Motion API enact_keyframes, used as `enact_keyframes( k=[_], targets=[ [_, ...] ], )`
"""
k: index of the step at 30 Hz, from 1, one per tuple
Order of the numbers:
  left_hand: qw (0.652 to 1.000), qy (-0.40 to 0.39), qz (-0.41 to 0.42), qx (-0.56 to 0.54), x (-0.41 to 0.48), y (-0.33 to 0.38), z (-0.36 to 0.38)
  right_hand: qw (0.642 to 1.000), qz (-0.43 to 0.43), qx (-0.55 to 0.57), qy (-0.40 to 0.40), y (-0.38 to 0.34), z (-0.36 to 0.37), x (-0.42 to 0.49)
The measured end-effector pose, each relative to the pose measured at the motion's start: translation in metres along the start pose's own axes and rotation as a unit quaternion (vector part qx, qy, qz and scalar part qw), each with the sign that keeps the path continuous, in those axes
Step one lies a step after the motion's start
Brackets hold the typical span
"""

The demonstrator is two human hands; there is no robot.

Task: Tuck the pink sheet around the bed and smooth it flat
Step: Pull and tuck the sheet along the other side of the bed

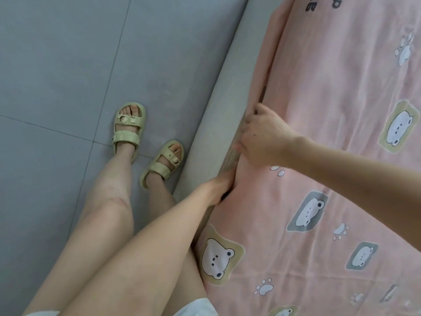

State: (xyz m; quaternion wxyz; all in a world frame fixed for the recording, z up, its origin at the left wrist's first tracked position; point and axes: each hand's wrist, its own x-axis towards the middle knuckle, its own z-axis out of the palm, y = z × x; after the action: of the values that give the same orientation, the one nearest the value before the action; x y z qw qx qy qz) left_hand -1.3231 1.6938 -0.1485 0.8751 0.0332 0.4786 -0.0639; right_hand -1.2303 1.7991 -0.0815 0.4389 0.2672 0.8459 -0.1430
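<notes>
Midway: your right hand (262, 135) curls fingers over the pink sheet (337, 92) edge, left hand (222, 185) buried beneath (fingers hidden), while the 12 o'clock stretch looks untucked.

Illegible lettering (311, 5) on pink sheet (330, 99)
</notes>
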Motion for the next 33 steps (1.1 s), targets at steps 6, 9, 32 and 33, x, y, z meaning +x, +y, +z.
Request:
enact_keyframes(
  k=[6, 9, 32, 33],
  targets=[
    [0.996, 0.033, 0.015, 0.081, -0.002, 0.011, -0.033, 0.999, 0.041, 0.006, -0.019, 0.028, 0.009, 0.015],
    [0.992, 0.062, 0.099, -0.05, -0.007, 0.012, -0.037, 0.995, 0.036, -0.031, -0.09, 0.024, 0.009, 0.038],
    [0.983, 0.035, 0.167, 0.068, -0.011, 0.148, 0.001, 0.965, 0.173, 0.068, 0.187, 0.138, -0.007, -0.021],
    [0.981, 0.036, 0.175, 0.074, -0.012, 0.16, 0.004, 0.969, 0.165, 0.061, 0.172, 0.144, -0.01, -0.016]
  ],
)
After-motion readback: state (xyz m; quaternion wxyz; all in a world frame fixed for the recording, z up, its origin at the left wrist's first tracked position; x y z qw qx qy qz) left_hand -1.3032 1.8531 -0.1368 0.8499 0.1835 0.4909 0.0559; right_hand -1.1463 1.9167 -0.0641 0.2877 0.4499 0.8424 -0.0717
